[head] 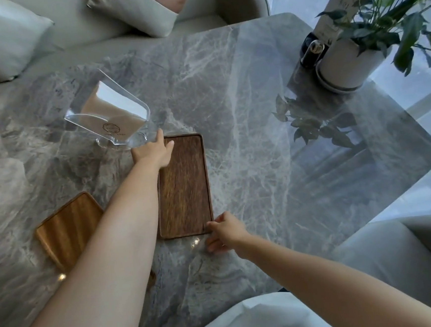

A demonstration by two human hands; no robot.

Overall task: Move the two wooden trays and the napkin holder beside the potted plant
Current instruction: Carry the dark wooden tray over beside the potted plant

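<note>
A dark wooden tray [185, 191] lies lengthwise in the middle of the marble table [243, 109]. My left hand [154, 151] grips its far left corner, thumb on the inside. My right hand [225, 231] holds its near right corner. A lighter wooden tray [67, 229] lies to the left, partly hidden under my left forearm. A clear acrylic napkin holder [112, 114] with napkins stands just beyond my left hand. The potted plant [350, 57] in a white pot stands at the far right of the table.
A small dark object with a glass dome [312, 51] and a tall paper card [336, 6] stand by the pot. Cushions [6, 43] lie on the sofa beyond the table. A chair [410, 264] is at the near right.
</note>
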